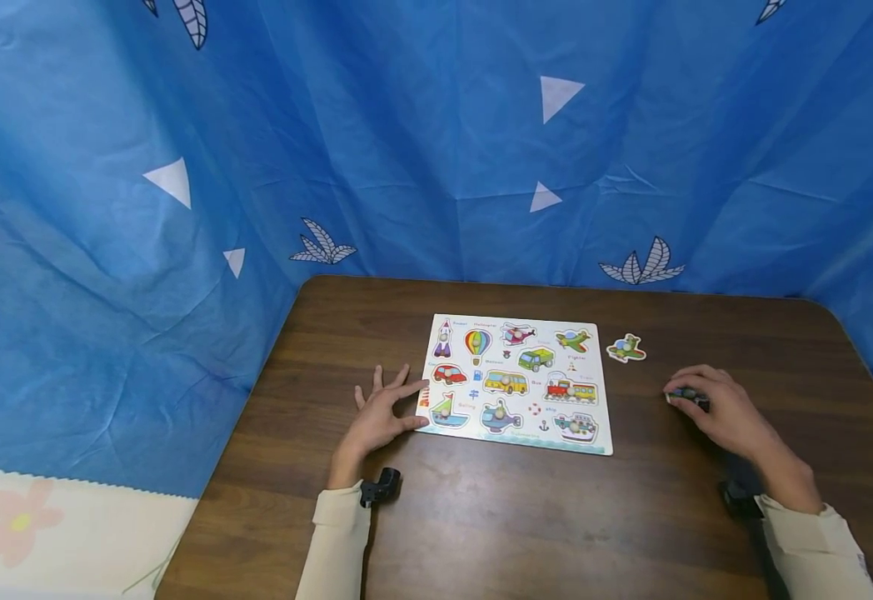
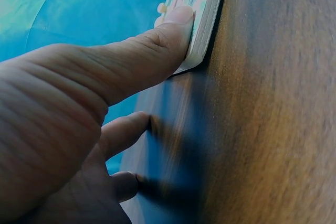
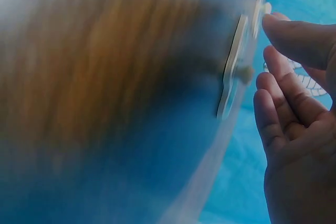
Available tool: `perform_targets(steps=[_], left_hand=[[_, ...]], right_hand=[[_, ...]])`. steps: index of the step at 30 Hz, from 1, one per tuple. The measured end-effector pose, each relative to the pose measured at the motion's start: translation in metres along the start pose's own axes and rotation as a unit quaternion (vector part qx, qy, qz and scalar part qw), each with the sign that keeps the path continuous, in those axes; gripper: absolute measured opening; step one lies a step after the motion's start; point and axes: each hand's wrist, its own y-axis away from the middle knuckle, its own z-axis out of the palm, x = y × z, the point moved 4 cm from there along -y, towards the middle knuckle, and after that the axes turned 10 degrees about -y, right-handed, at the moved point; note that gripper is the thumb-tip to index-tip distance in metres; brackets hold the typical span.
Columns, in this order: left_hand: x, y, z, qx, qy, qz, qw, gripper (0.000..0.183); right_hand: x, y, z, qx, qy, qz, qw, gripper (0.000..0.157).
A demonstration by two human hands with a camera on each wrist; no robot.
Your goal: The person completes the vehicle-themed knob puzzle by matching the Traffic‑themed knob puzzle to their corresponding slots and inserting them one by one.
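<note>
The white puzzle board (image 1: 515, 435) lies flat on the table, with vehicle pictures such as a bus, train and rocket. My left hand (image 1: 378, 417) is at its left side, fingers spread; the thumb (image 2: 176, 24) presses the corner edge. Right of the board is a loose airplane piece (image 1: 626, 348). My right hand (image 1: 725, 412) is farther right, over another puzzle piece (image 1: 687, 396) that it partly hides. In the right wrist view this piece (image 3: 231, 66) lies on the table, knob up, with a gap between the knob and the loosely bent fingers (image 3: 281, 72).
The brown wooden table (image 1: 556, 533) ends at a blue curtain (image 1: 421, 142) behind and to the left. A cream cloth with a flower print (image 1: 69, 533) shows at the lower left. Black cameras are strapped to both wrists.
</note>
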Motion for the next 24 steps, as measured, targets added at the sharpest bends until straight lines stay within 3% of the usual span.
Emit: perform_targets(steps=[13, 24], left_hand=[[0.001, 0.001, -0.001, 0.007, 0.0, 0.0, 1.0, 0.063], [0.0, 0.0, 0.0, 0.006, -0.005, -0.003, 1.0, 0.064]], right_hand=[[0.015, 0.004, -0.01, -0.044, 0.001, 0.064, 0.997, 0.024], [0.017, 0.002, -0.009, -0.032, 0.028, 0.049, 0.998, 0.023]])
